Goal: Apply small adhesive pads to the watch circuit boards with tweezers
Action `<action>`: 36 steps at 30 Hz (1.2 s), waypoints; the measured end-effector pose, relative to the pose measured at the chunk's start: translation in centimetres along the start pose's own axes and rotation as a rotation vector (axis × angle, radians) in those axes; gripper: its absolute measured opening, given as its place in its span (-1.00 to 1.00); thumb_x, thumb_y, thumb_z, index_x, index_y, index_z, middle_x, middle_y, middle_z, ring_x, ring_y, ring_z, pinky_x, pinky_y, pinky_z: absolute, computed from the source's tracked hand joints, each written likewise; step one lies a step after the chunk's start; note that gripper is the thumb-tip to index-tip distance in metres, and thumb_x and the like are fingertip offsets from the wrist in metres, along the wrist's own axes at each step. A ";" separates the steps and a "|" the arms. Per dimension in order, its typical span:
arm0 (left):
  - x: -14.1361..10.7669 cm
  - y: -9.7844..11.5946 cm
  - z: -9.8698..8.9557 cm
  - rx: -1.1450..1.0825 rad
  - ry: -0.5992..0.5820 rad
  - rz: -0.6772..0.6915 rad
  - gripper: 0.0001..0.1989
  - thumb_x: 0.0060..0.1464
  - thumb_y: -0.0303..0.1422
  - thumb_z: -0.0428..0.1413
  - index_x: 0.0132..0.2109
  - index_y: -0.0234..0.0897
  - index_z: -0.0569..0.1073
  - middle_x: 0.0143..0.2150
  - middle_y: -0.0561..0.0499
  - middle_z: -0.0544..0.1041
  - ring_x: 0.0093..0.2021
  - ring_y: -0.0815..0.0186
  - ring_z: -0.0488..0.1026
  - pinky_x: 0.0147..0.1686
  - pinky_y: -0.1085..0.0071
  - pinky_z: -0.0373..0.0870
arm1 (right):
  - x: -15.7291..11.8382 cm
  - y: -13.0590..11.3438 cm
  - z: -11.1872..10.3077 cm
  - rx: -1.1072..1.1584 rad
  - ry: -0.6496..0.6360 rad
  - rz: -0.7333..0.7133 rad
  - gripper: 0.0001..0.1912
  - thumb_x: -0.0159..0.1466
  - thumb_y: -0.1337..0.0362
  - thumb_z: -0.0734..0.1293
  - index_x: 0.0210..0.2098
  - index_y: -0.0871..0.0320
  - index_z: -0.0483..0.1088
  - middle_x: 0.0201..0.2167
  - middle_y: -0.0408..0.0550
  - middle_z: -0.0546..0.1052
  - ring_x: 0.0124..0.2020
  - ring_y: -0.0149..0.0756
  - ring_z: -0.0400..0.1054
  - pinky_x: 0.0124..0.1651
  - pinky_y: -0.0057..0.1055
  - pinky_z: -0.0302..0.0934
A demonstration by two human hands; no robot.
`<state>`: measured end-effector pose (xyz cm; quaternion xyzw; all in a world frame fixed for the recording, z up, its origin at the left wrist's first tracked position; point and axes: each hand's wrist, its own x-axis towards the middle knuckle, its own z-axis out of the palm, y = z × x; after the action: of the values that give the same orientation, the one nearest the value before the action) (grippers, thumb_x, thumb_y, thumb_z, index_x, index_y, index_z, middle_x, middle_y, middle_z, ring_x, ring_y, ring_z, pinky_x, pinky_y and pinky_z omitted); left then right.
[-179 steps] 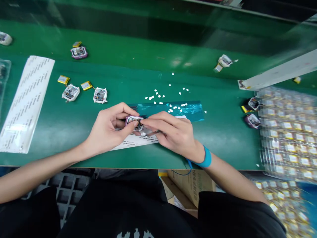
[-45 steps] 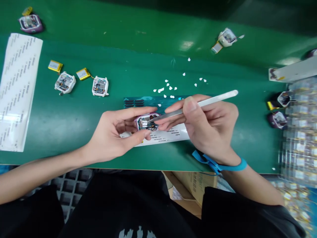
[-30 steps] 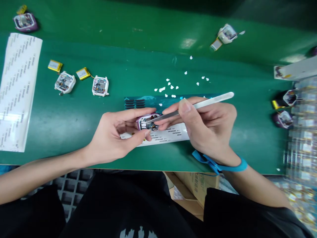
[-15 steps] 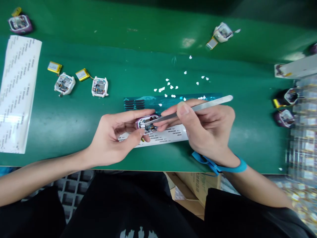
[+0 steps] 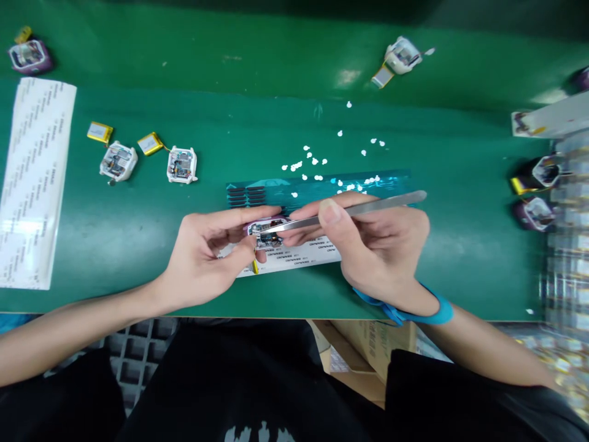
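Head view: green counter [image 5: 243,135] across the middle, box [image 5: 384,347] at bottom. Left hand [image 5: 214,255] holds purple case [image 5: 268,240], right hand [image 5: 380,252] holds tweezers [image 5: 386,202].

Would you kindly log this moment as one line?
left hand: holding purple device; right hand: holding metal tool, tip at device; beneath hands: white printed strip

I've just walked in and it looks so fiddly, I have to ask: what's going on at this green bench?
A person is working at the green bench with both hands. The left hand holds a small open purple case with electronics inside, above a white printed strip. The right hand holds metal tweezers, pointed into the case; what the tips touch is too small to tell. Off to the left lie two open white cases, each near a yellow pack.
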<state>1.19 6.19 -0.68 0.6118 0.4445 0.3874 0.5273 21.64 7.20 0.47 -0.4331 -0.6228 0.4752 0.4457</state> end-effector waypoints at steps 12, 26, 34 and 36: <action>0.8 0.4 -0.5 -0.094 0.136 -0.017 -0.84 0.23 -0.44 0.21 -0.05 -0.23 0.59 -0.18 0.02 0.68 -0.34 0.33 0.63 -0.33 0.40 0.65 | 2.3 0.8 -4.0 -0.336 -0.032 -0.146 -0.77 0.42 0.24 0.28 -0.18 -0.09 0.61 -0.21 -0.21 0.66 -0.22 -0.29 0.57 -0.15 -0.30 0.48; 1.5 -0.2 -1.4 0.676 -0.212 0.441 -0.81 0.27 -0.52 0.08 -0.03 -0.27 0.51 0.04 -0.05 0.63 0.14 0.09 0.47 0.05 0.12 0.45 | 3.5 2.2 -5.5 -0.438 -0.327 -0.242 -0.78 0.41 0.22 0.31 -0.24 0.00 0.62 -0.12 -0.18 0.66 -0.16 -0.25 0.59 -0.19 -0.32 0.48; 1.7 -1.7 -1.1 0.911 -0.251 0.533 -0.81 0.29 -0.52 0.04 -0.01 -0.27 0.46 0.06 -0.04 0.62 0.22 0.01 0.41 0.06 0.07 0.38 | 2.3 2.4 -5.3 -0.688 -0.344 -0.592 -0.81 0.39 0.38 0.33 -0.07 0.04 0.53 -0.13 -0.19 0.66 -0.16 -0.26 0.60 -0.17 -0.30 0.54; 1.8 -1.8 -1.0 0.917 -0.245 0.543 -0.82 0.29 -0.52 0.04 -0.02 -0.26 0.46 0.05 -0.04 0.63 0.21 0.01 0.43 0.08 0.04 0.38 | 2.3 2.1 -5.6 -0.794 -0.291 -0.719 -0.77 0.38 0.45 0.31 -0.04 0.09 0.50 -0.08 -0.11 0.65 -0.10 -0.22 0.59 -0.14 -0.28 0.55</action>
<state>0.56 8.29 -2.30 0.9124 0.3294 0.2020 0.1353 26.78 10.96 -0.45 -0.2581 -0.9178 0.0765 0.2917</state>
